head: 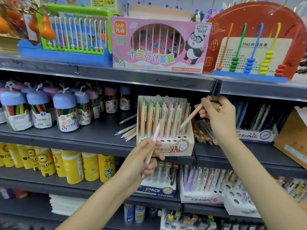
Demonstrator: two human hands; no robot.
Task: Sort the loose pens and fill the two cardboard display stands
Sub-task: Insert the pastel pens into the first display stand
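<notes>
— Holding anything, the left hand [146, 156]?

— Yes, its fingers are curled round a pink pen [152, 146], which slants up from the fist with its upper end in front of the cardboard display stand [166, 146].

— And the right hand [217, 113]?

— It pinches a peach pen with a green tip [192, 116] between thumb and fingers. The pen angles down to the left, its tip among the pens already standing at the stand's right side. I cannot tell whether the tip sits in a hole.

— Where is the stand?

— On the dark middle shelf [83, 133], at its front edge. Its rear rows are packed with upright peach, green and pink pens; several round holes in the front row show open.

— Any loose pens?

— A small heap of loose pens [127, 132] lies flat on the shelf just left of the stand, and one more lies apart behind them.

— What else is around?

— Blue-capped jars of coloured pens [66, 112] stand further left on the same shelf. A pink boxed abacus [159, 45] sits on the shelf above. One shelf down, yellow tubes [73, 165] stand at the left, and a second white stand [204, 186] of purple and pale pens stands at the right.
</notes>
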